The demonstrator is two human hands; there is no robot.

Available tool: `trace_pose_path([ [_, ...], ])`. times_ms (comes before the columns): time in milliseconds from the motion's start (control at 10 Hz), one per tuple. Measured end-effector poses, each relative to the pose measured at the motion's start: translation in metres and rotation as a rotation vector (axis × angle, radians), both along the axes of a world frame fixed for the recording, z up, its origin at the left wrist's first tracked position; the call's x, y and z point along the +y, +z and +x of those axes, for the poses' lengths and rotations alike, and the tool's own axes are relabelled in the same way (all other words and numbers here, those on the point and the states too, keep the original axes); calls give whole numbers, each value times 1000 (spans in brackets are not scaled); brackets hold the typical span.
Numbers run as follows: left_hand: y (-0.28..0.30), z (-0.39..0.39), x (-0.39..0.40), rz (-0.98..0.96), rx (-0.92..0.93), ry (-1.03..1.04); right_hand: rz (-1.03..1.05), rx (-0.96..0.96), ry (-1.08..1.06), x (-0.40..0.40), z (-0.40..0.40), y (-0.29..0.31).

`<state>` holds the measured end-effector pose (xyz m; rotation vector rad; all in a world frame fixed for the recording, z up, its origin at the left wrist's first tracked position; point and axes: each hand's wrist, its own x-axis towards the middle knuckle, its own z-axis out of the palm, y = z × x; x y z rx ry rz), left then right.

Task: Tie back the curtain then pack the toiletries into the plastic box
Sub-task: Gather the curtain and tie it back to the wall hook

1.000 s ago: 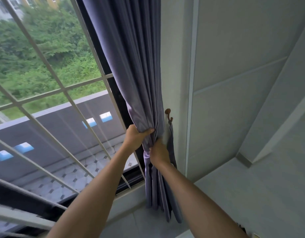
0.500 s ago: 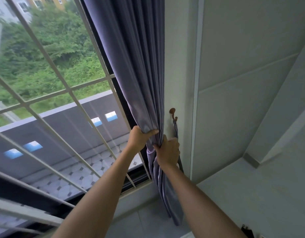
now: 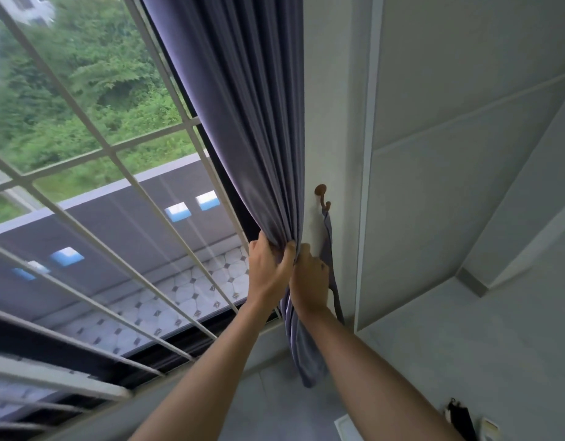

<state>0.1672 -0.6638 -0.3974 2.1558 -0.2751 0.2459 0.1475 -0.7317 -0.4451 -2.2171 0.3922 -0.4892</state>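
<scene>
Two hands meet on the purple curtain [image 3: 243, 128], gathered into folds at the window's right edge against the white wall [image 3: 433, 186]. The left hand [image 3: 268, 272] has its fingers [image 3: 289, 249] curled round the bunched cloth; the right hand [image 3: 309, 281] grips it just beside. A matching tieback [image 3: 328, 243] hangs from a brown hook [image 3: 321, 194] close by. White window bars [image 3: 109, 151] cross the glass.

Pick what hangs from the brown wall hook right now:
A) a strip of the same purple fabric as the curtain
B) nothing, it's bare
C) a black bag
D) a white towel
A: a narrow purple tie-back strip hangs down from the brown hook on the wall, just right of the gathered curtain that the left hand and right hand grip.
</scene>
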Motion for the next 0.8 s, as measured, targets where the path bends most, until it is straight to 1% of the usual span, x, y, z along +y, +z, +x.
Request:
trace_pose_path([
  [100,-1,6,5,155,-95,-1,174,81,64,-2,8,-3],
  [200,3,14,9,336,-145,43,91,110,-8,-5,6,-7],
  [300,8,25,4,374,-120,41,3,75,19,-6,6,-3],
  [400,7,38,-5,318,-78,61,-52,15,62,-4,13,-11],
  [500,4,49,-11,229,-39,70,-30,70,27,-5,20,-11],
  [600,7,52,-12,142,-20,71,82,195,99,-5,26,-7],
  [700,8,53,-9,127,10,103,74,155,168,-7,34,-19],
  [800,5,52,-7,158,-10,130,77,129,137,-11,30,-17],
])
